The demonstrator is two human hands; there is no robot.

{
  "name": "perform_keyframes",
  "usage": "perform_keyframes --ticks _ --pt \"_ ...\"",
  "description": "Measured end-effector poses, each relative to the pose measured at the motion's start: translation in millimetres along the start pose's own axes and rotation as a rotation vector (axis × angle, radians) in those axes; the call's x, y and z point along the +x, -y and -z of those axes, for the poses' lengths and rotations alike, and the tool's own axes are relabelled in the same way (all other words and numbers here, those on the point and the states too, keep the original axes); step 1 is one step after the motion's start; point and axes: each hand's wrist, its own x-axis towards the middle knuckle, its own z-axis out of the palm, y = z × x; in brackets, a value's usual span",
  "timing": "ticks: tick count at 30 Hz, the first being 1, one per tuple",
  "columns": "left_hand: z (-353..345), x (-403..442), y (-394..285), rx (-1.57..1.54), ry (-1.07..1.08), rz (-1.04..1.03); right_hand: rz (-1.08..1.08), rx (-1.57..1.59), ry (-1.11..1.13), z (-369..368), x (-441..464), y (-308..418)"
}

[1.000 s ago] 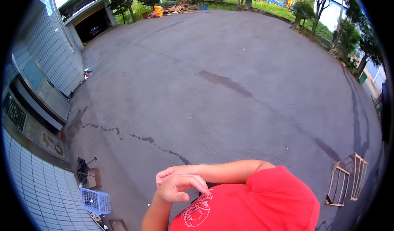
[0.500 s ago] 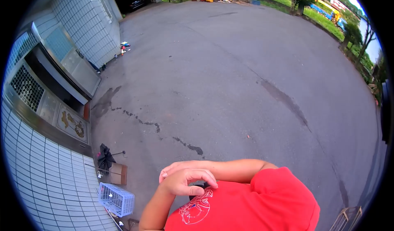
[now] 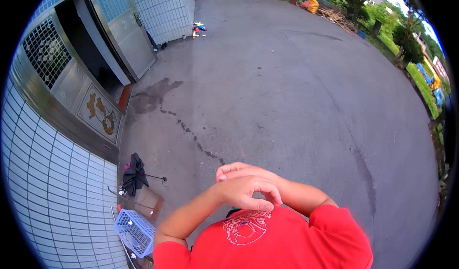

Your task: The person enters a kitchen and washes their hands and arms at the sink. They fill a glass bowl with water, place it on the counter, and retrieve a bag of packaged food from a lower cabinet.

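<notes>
- Crossing at the chest, head view: left hand (image 3: 249, 193) overlaps the right hand (image 3: 234, 170), both just above the red shirt (image 3: 301, 240), the thing nearest them.
- Left hand loosely curled, thumb and fingers parted by a gap, nothing seen between them; right hand's fingers bent, partly covered, cannot tell if it grips anything.
- View has swung toward the metal door (image 3: 119, 30); left sleeve (image 3: 169, 255) has come in. No held object comes into sight with the turn.
- Near the wall: black umbrella (image 3: 135, 173), cardboard box (image 3: 149, 202), blue basket (image 3: 136, 233), all apart from the hands.
</notes>
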Motion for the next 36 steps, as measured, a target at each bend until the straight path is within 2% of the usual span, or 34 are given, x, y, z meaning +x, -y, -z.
perform_keyframes --ticks 1,3,4,5,6,8,9,11,12,14,15,16,17,19,21,22,24,27,28,29,31,33,36 --pt "40 0 -9 0.111 0.041 0.025 0.037 -0.015 -0.035 22 21 23" --pt "102 4 -7 0.261 -0.006 0.027 0.061 -0.024 -0.273 66 45 60" --pt "136 2 -21 0.679 0.04 0.062 0.136 -0.026 -0.488 87 65 76" --pt "167 2 -29 1.098 0.089 0.085 0.335 -0.207 -0.71 112 82 88" --pt "202 0 -18 1.073 0.069 0.08 0.421 -0.416 -0.939 147 94 95" --pt "274 -13 -3 1.917 0.213 -0.028 0.452 -0.835 -1.171 202 125 112" --pt "312 -16 12 1.9 0.195 -0.018 0.464 -0.837 -1.177 233 136 120" --pt "393 -26 19 2.058 0.316 -0.053 0.542 -0.851 -1.174 272 175 152" --pt "429 -28 24 2.067 0.336 -0.068 0.534 -0.861 -1.156 294 194 168" --pt "506 -38 15 2.068 0.378 -0.015 0.634 -1.086 -1.145 331 249 210" --pt "538 -43 13 2.052 0.428 -0.002 0.624 -1.077 -1.136 344 277 232" --pt "571 -53 15 2.034 0.424 0.007 0.639 -1.237 -1.086 356 310 254" --pt "605 -68 10 1.988 0.342 0.02 0.653 -1.398 -1.029 364 346 279" --pt "667 -88 14 1.938 0.23 -0.004 0.602 -1.5 -0.984 391 402 313" --pt "734 -112 2 1.972 0.042 -0.005 0.552 -1.734 -0.805 423 459 350" --pt "765 -120 1 1.973 0.043 -0.036 0.542 -1.751 -0.825 439 486 363" --pt "825 -138 -2 1.968 0.072 -0.103 0.499 -1.881 -0.69 470 539 388" --pt "915 -187 -7 1.953 0.058 -0.293 0.504 -1.856 -0.641 503 628 417" --pt "952 -200 -2 1.948 -0.018 -0.326 0.501 -1.853 -0.632 521 659 427" --pt "984 -213 -2 1.947 -0.007 -0.346 0.497 -1.859 -0.652 532 688 438" --pt "1051 -243 4 1.847 -0.169 -0.404 0.456 -1.812 -0.62 559 754 455" --pt "1110 -267 5 1.775 -0.193 -0.432 0.43 -1.763 -0.606 581 821 476" --pt "1188 -294 3 1.641 -0.241 -0.45 0.426 -1.688 -0.466 612 903 498"
